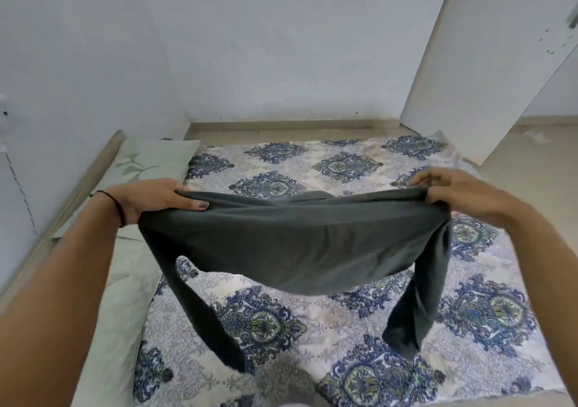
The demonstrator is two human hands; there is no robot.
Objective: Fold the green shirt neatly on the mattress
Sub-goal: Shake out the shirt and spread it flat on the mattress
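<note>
While the mattress (344, 169) fills most of the floor ahead, its blue medallion sheet lies fairly flat and bare, good ground for laying out. Pale green pillows (150, 162) run along the left edge, near the wall.

Green shirt (294, 247): held in the air above the middle of the mattress, stretched left to right between both hands, body sagging in a shallow curve. Two long sleeves hang from the ends, the left sleeve (206, 312) trailing down to the near sheet, the right sleeve (409, 312) dangling bunched, its end close to the sheet. Whether the body is already doubled over I cannot tell.

Left hand (150, 200): closed on the shirt's left end, thumb on top, fingers under the cloth. Thin dark band at the wrist. Right hand (456, 194): pinching the right end, fingers curled over a gathered lump of fabric.

Judgement: step in hand is lowering and spreading. To do it well, keep tension even across the top edge, let the hanging hem land first on the near sheet, then draw the held edge away toward the far side so the body settles smooth. The right grip looks bunched; shift it toward a seam before release. Straighten both sleeves outward afterwards, away from the pillows.
</note>
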